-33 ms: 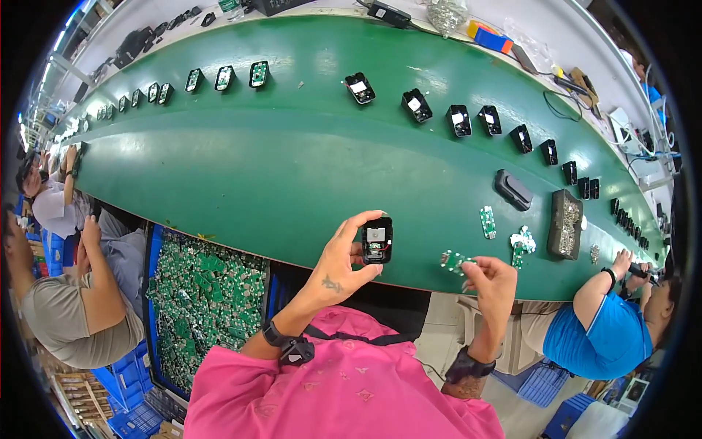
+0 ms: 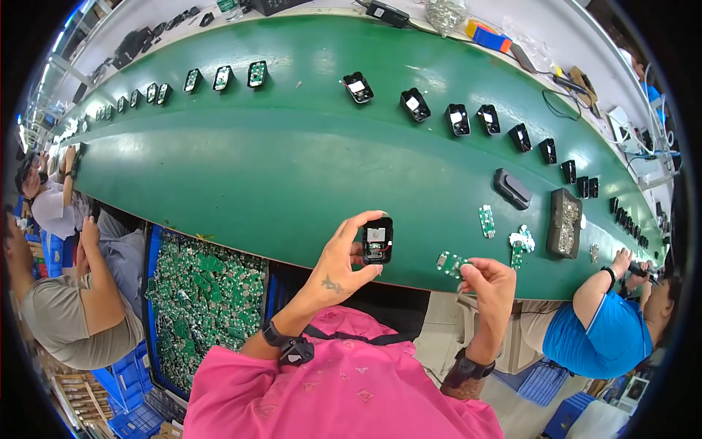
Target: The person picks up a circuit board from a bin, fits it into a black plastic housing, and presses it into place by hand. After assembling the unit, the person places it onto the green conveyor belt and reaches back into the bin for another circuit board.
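My left hand (image 2: 338, 265) grips the sides of a small open black plastic housing (image 2: 377, 252) between fingers and thumb, over the table's near edge. Inside the housing are a grey metal block, a bit of green board and a red wire. To the right, my right hand (image 2: 488, 282) pinches one end of a small green circuit board (image 2: 449, 264), apart from the housing. Beyond that hand, another circuit board (image 2: 486, 221) lies on the table, near a cluster of white and green pieces (image 2: 521, 243).
Black housings (image 2: 414, 105) line the green table (image 2: 292, 175); some at the left hold green boards (image 2: 257, 74). At right are a dark closed case (image 2: 512, 189) and a tray of small metal parts (image 2: 565, 223). A blue-edged bin of boards (image 2: 208, 300) stands left. Co-workers sit on both sides.
The circuit board in my right hand has shifted slightly left and turned its face more into view. My left hand and the housing have stayed put.
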Demonstrator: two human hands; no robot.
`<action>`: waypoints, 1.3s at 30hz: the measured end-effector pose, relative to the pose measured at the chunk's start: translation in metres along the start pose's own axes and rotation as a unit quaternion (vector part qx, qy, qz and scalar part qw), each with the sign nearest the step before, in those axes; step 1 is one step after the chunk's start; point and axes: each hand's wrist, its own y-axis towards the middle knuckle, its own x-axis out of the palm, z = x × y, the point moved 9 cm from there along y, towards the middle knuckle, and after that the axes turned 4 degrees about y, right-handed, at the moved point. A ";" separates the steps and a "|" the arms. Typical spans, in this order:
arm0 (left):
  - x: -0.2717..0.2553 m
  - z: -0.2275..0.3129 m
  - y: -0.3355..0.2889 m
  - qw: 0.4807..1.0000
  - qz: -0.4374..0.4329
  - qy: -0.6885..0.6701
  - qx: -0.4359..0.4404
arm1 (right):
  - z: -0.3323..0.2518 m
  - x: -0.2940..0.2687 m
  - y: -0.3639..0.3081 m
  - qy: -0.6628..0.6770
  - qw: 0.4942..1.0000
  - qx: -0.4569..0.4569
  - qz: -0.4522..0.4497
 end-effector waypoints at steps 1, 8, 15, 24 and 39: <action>0.002 0.002 0.001 1.000 -0.005 0.017 0.002 | 0.000 0.016 -0.009 0.221 0.972 0.055 -0.065; 0.013 0.010 -0.003 0.997 -0.027 0.068 0.010 | -0.060 0.072 -0.012 0.239 0.959 -0.015 -0.149; 0.021 0.015 -0.007 0.998 -0.044 0.032 -0.037 | -0.042 0.089 -0.010 0.208 0.962 -0.016 -0.177; 0.028 0.001 -0.005 0.996 -0.036 -0.063 -0.050 | -0.077 0.078 -0.031 0.016 0.965 -0.254 -0.057; 0.021 0.054 -0.011 0.978 0.089 0.141 0.125 | -0.101 0.086 -0.059 -0.058 0.933 -0.355 0.001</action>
